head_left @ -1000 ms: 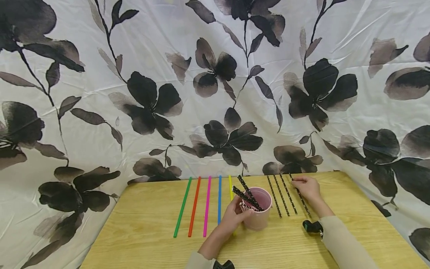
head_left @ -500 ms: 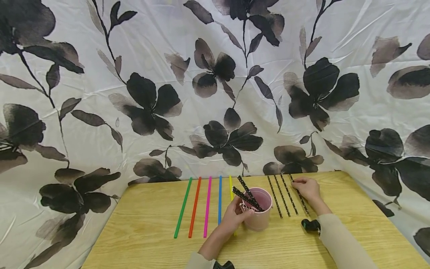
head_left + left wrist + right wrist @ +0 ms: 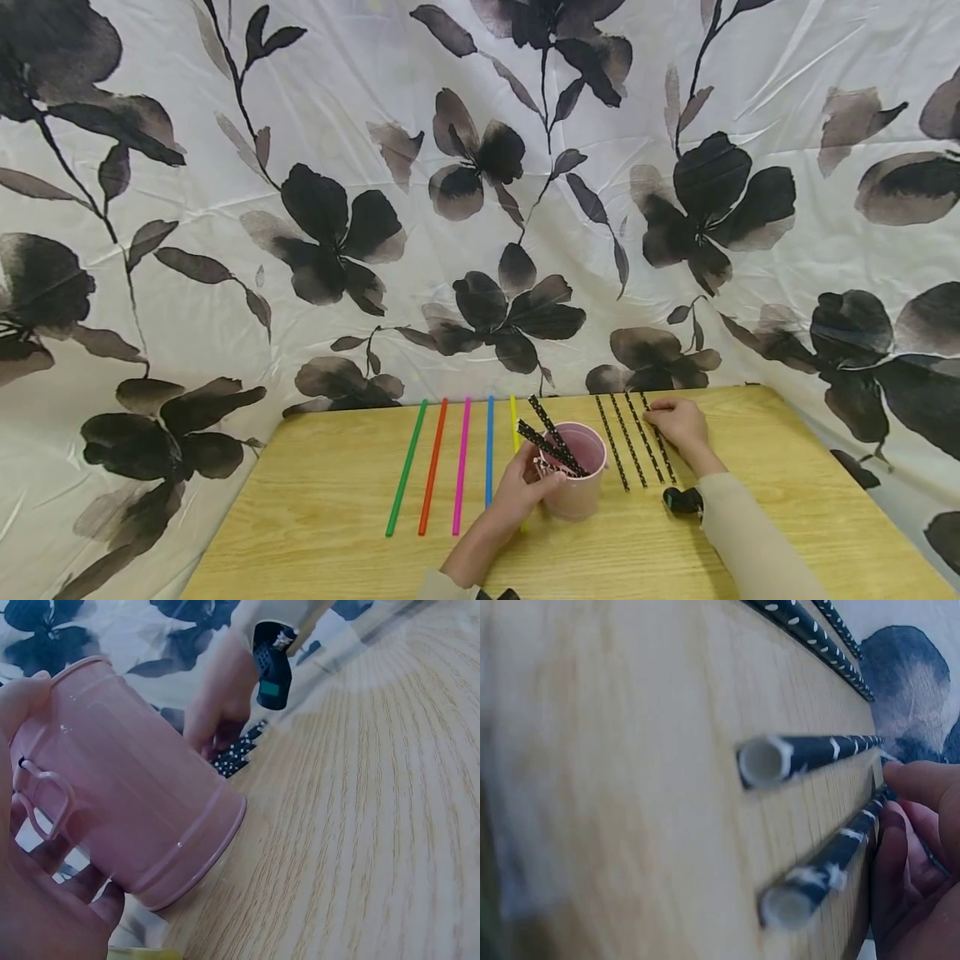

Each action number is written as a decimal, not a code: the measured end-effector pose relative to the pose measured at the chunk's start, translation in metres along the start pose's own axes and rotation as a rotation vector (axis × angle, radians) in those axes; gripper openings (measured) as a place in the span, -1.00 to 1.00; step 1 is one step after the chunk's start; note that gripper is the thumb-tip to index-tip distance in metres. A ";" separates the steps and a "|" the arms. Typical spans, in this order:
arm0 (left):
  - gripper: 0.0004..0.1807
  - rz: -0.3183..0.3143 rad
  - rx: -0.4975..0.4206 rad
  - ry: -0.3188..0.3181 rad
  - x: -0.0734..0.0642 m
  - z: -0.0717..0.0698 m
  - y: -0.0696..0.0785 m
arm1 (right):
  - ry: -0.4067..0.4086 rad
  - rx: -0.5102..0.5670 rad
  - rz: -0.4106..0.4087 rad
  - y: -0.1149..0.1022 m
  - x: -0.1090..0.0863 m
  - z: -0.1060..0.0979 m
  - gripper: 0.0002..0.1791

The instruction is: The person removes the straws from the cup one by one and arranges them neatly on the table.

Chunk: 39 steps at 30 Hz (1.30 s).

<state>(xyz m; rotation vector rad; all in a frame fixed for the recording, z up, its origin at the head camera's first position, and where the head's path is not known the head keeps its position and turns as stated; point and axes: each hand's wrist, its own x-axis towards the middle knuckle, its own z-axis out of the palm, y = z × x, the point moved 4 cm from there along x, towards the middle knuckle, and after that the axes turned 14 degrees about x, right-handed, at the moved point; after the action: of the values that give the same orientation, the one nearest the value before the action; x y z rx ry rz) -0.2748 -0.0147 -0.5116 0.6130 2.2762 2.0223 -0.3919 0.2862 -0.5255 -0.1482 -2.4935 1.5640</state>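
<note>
My left hand (image 3: pixel 513 487) grips a small pink bucket (image 3: pixel 573 502) from its left side, thumb near the rim. Several black straws with white dots (image 3: pixel 551 442) lean inside the bucket. In the left wrist view the bucket (image 3: pixel 142 780) is tilted in that frame, its little handle by my fingers. My right hand (image 3: pixel 678 427) pinches the far part of a black dotted straw (image 3: pixel 663 454), the rightmost of a row lying on the table. The right wrist view has this straw (image 3: pixel 817 874) close beside its neighbour (image 3: pixel 810 756), near ends apart.
Left of the bucket lie green (image 3: pixel 407 467), red (image 3: pixel 432 467), pink (image 3: pixel 462 467), blue (image 3: pixel 491 450) and yellow straws (image 3: pixel 514 412), roughly side by side on the wooden table (image 3: pixel 315 500). A floral cloth (image 3: pixel 420 250) hangs behind the table's far edge.
My right hand has shifted slightly left with the rightmost black straw, narrowing its gap to the neighbouring straw. The left hand and bucket have stayed in place.
</note>
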 end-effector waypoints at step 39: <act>-0.33 -0.013 0.012 -0.007 0.000 0.000 0.001 | 0.017 -0.059 -0.030 0.001 -0.002 -0.001 -0.76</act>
<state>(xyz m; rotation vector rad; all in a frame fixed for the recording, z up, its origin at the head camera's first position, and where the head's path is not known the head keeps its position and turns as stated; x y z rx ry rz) -0.2746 -0.0149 -0.5111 0.6033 2.2840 1.9994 -0.3897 0.2868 -0.5260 -0.1311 -2.5181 1.4722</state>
